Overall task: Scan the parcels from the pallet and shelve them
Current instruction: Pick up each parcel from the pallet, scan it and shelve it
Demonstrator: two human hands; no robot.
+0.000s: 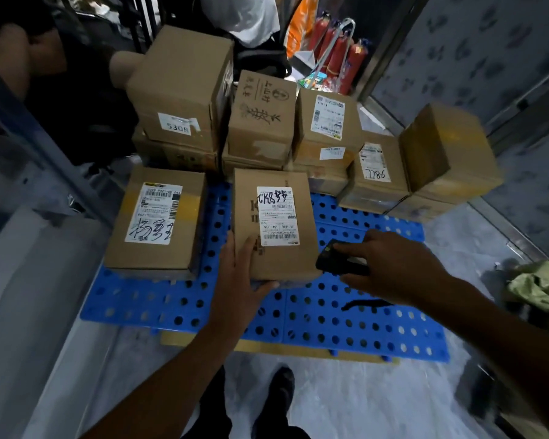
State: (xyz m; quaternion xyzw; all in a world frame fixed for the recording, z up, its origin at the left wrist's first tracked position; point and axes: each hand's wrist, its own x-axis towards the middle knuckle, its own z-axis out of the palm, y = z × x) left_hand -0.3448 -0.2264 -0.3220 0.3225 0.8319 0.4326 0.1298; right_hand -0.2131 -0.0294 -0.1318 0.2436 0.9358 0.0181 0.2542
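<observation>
Cardboard parcel point(276, 223) lies flat near the middle of the blue perforated pallet point(330, 324). Its white label point(277, 217) faces up, with the barcode at the end towards the pallet's near edge. The left hand point(238, 280) takes the parcel's corner closest to the pallet's front-left: fingers together and flat on the top face, thumb hooked along the near edge, the corner pinched between them. The right hand point(390, 264), over the pallet's centre-right, has its fingers closed round a black scanner point(336, 261) whose nose points towards the barcode end. A second parcel point(159, 220) sits toward the pallet's left side, and stacked boxes point(260, 122) crowd its far edge.

The parcel looks like stiff corrugated board, small and flat, probably light enough for one hand, though its weight cannot be read. Bare card should grip well, but the taped patches may be slicker. A one-corner pinch could let it swing. A hold across the short width, thumb beneath and fingers on top, clear of the barcode, seems safer.
</observation>
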